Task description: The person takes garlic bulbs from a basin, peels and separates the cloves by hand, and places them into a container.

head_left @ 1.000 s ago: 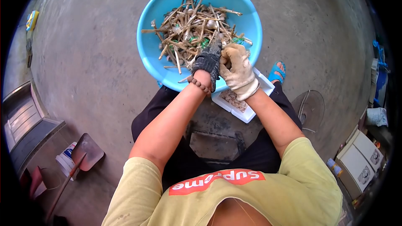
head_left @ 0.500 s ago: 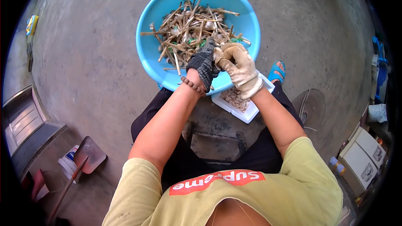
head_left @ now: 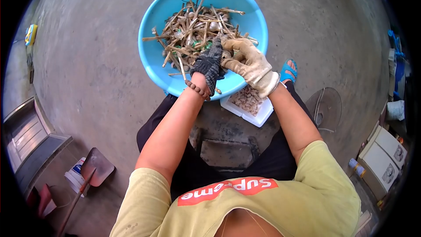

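Observation:
My left hand, in a dark grey knit glove, is closed over the near part of a blue basin. It presses against a garlic bulb, mostly hidden between my hands. On the bulb's other side, my right hand, in a dirty cream glove, curls its thumb and fingers round it with a gap between them. Dried garlic with long stalks heaps in the basin, with bits of green among it. Below my right wrist, a white box contains loose garlic cloves.
A low dark stool or frame stands between my legs. To the right, a round fan-like disc rests on the concrete floor. A shovel and a white bucket are at lower left; cartons line the right side.
My right hand's fingers have spread wider, showing more of the bulb between thumb and fingers. The whole view has shifted slightly; my left hand stays against the bulb.

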Demonstrator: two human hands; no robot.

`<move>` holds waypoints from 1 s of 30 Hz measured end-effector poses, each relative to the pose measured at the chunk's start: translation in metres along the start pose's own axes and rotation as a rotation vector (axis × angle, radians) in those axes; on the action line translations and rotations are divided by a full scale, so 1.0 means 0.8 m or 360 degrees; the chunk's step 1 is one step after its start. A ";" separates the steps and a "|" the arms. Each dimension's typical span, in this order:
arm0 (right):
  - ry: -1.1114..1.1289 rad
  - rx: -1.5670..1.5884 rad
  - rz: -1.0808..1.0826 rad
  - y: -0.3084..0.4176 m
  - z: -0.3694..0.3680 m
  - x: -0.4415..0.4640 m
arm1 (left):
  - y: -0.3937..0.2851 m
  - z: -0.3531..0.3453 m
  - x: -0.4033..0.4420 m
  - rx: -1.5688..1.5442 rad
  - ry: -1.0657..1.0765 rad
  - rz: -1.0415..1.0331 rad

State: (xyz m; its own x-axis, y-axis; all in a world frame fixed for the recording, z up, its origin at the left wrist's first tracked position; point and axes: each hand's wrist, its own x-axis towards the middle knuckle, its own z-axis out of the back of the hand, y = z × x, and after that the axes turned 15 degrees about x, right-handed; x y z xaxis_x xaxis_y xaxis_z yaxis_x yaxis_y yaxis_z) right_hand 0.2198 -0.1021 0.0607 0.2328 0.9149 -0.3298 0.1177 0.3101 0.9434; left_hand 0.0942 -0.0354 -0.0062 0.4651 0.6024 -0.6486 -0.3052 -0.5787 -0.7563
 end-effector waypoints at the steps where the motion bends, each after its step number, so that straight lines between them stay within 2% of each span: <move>1: 0.0039 -0.0111 0.0160 -0.006 -0.002 0.000 | -0.004 0.006 0.006 0.0434 0.0069 -0.0282; 2: 0.0079 -0.0222 0.0317 -0.012 -0.004 0.000 | -0.005 0.008 0.007 0.0866 0.0140 -0.0563; 3: 0.0100 -0.0158 0.0204 -0.018 -0.002 0.002 | -0.005 0.007 0.007 0.0785 0.0213 0.0138; 4: 0.0098 -0.0157 0.0193 -0.018 -0.004 0.002 | 0.003 0.008 0.011 0.0783 0.0220 0.0147; 6: -0.0070 0.0093 -0.0043 -0.013 -0.009 0.002 | 0.028 0.015 0.028 0.1129 0.0120 -0.0312; 7: -0.0073 0.0036 -0.0018 -0.019 -0.007 0.005 | 0.029 0.019 0.028 0.0865 0.0190 -0.0322; 8: -0.0077 0.0037 -0.0017 -0.022 -0.007 0.005 | 0.031 0.018 0.029 0.0867 0.0194 -0.0324; 10: -0.0041 0.0068 0.0248 -0.025 -0.008 0.003 | 0.027 0.013 0.024 0.0456 0.0153 -0.0180; 11: -0.0042 0.0068 0.0250 -0.023 -0.008 0.002 | 0.022 0.010 0.019 0.0404 0.0172 -0.0536; 12: -0.0057 0.0096 0.0217 -0.020 -0.008 0.001 | 0.018 0.008 0.013 0.0405 0.0172 -0.0537; 14: -0.0072 0.0124 0.0183 -0.013 -0.007 0.001 | -0.049 -0.006 -0.033 0.0219 0.0307 -0.0158; 15: -0.0116 -0.0010 0.0171 -0.010 -0.005 0.002 | -0.040 -0.003 -0.028 0.0219 0.0308 -0.0155; 17: -0.0146 -0.0206 0.0174 -0.015 -0.003 0.002 | -0.013 0.006 -0.009 0.1634 -0.0035 -0.1689; 18: -0.0071 -0.0248 0.0223 -0.017 0.002 0.003 | -0.004 0.009 0.003 0.1828 -0.0063 -0.1632; 20: 0.0012 -0.0211 0.0163 -0.015 0.005 0.001 | -0.012 0.009 -0.001 0.1816 -0.0064 -0.1707; 22: 0.0039 -0.0204 0.0091 -0.017 0.006 0.002 | -0.020 0.007 0.003 0.2021 -0.0045 -0.1613; 23: 0.0046 -0.0194 0.0069 -0.018 0.006 0.001 | -0.013 0.011 0.010 0.2037 -0.0136 -0.1771; 26: 0.0058 -0.0215 0.0091 -0.035 0.008 0.007 | -0.010 0.015 0.012 0.2206 -0.0067 -0.1742; 28: 0.0056 -0.0015 0.0096 -0.042 0.006 0.009 | -0.012 0.015 0.007 0.2142 -0.0084 -0.1797; 30: 0.0022 -0.0032 0.0135 -0.044 0.005 0.008 | -0.012 0.014 0.002 0.2071 -0.0093 -0.1842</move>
State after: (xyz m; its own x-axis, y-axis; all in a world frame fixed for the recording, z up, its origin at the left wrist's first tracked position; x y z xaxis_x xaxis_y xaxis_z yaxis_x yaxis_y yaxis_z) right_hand 0.2209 -0.1079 0.0248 0.2278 0.9415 -0.2483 0.0788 0.2364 0.9685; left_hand 0.0885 -0.0225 -0.0008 0.8882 0.3848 0.2511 -0.2904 0.8936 -0.3422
